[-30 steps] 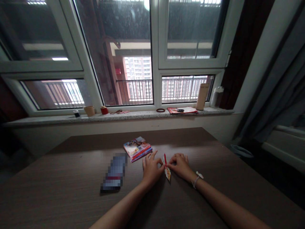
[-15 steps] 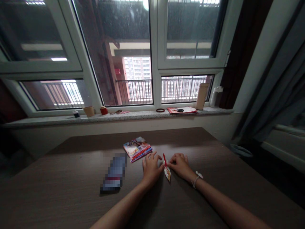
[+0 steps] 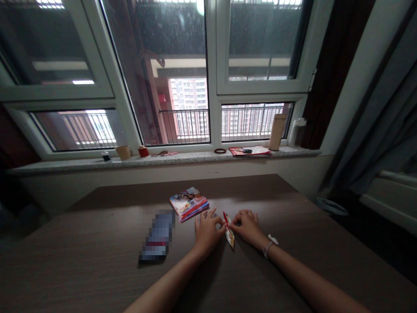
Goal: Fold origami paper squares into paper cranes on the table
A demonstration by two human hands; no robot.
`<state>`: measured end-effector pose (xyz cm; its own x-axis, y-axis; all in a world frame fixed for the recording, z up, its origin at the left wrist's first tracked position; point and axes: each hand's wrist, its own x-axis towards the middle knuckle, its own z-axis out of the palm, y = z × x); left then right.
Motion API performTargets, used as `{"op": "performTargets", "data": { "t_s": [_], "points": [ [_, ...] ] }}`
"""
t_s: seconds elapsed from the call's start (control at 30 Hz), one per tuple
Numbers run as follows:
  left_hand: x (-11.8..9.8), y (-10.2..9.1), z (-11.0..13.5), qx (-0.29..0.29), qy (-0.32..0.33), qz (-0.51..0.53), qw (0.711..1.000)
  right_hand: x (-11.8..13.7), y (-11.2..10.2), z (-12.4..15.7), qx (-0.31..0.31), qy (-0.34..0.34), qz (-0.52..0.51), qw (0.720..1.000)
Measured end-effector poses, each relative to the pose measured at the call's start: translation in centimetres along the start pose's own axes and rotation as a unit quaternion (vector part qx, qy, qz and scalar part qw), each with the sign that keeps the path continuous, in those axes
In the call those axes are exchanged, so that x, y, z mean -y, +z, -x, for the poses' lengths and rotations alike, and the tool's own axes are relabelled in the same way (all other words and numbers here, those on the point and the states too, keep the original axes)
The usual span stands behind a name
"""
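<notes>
Small folded paper [image 3: 229, 232] — red, white and a bit yellow — lies on the brown table [image 3: 97, 269], right between the two hands. The left hand [image 3: 206, 230] pinches its left side with thumb and finger, and its other fingers are spread out. The right hand [image 3: 248, 226] is curled, with its fingertips holding the paper's right side. A white band [image 3: 269, 243] goes round the right wrist. Just behind the left hand lies a stack of bright papers [image 3: 189, 203]. A dark flat thing [image 3: 158, 237] — all blurred — lies near on the left. Far back, a tan cup [image 3: 123, 152] and a tall flask [image 3: 276, 131] stand on the windowsill [image 3: 195, 158].
</notes>
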<state>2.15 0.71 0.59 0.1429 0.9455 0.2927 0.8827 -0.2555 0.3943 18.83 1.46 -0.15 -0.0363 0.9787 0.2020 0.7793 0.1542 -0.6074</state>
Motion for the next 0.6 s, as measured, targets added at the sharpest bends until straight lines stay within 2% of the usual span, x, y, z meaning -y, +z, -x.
{"op": "performTargets", "data": {
  "t_s": [0.27,0.6],
  "points": [
    [0.47,-0.07,-0.11,0.014,0.005,0.005,1.0,-0.22,-0.21,0.31,0.003,-0.035,0.003,0.999],
    [0.3,-0.16,-0.09,0.015,0.007,-0.02,1.0,-0.51,-0.46,0.26,-0.021,-0.025,0.001,0.999]
  ]
}}
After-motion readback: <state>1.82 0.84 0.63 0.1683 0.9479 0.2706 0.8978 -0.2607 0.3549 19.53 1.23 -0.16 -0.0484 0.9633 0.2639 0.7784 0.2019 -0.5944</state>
